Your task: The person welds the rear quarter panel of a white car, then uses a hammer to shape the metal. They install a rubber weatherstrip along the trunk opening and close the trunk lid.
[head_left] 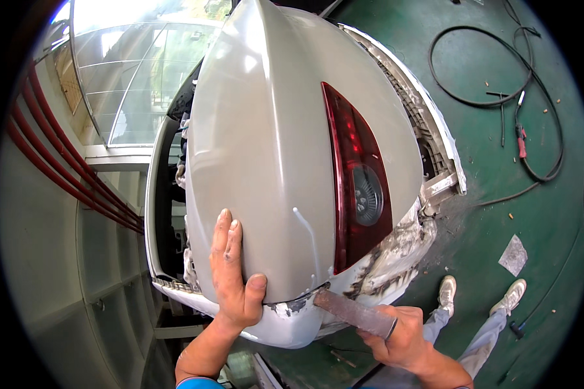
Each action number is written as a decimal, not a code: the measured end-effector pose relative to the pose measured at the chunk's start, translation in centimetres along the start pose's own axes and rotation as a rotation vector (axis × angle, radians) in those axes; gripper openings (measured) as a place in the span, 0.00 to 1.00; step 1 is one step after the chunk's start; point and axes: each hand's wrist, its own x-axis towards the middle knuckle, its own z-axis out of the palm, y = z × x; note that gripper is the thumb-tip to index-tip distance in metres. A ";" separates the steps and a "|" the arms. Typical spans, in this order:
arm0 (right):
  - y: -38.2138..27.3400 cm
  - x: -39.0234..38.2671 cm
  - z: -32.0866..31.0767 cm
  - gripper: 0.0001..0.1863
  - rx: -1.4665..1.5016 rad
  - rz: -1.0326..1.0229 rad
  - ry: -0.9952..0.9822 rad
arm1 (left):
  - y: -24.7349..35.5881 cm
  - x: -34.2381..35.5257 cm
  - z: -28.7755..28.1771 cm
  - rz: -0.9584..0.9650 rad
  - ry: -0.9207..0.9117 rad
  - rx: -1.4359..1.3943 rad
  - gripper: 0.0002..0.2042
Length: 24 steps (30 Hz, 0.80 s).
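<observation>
In front of me is a beige car body panel (240, 155) with a red tail light (363, 188) set into its right part. My left hand (237, 279) lies on the panel's lower left, its fingers stretched out flat and pointing away from me. My right hand (399, 337) is closed around a flat, rust-brown metal bar (353, 313). The bar's far end touches or sits very near the seam at the panel's lower edge, just below the tail light's tip. Below that seam is a white, scuffed body section (292, 324) with dark, chipped patches. A pale streak (305, 227) marks the panel.
On the green floor at right lie a coiled black cable (480, 104) with a red-handled tool (521, 139), a T-shaped bar (502, 117) and a grey sheet (514, 255). White shoes (446, 292) stand beside the car. Red pipes (65, 162) run along the left wall.
</observation>
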 end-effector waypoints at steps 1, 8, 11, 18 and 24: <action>0.3 -0.7 -0.1 0.02 -0.006 -0.005 0.004 | 0.1 0.0 -0.2 0.000 0.002 0.008 0.36; -1.5 0.5 -0.9 0.05 0.056 0.054 -0.073 | 0.1 0.0 -0.1 0.000 0.004 0.015 0.36; -2.4 0.5 -1.7 0.10 0.122 0.179 -0.113 | 0.1 -0.1 -0.3 0.009 -0.009 0.035 0.36; -1.3 0.6 -1.5 0.11 0.027 0.018 -0.174 | -0.1 -0.1 -0.2 0.013 0.001 0.035 0.36; -2.3 -0.3 -1.6 0.12 0.137 0.220 -0.133 | 0.1 -0.1 -0.3 0.012 -0.005 0.034 0.35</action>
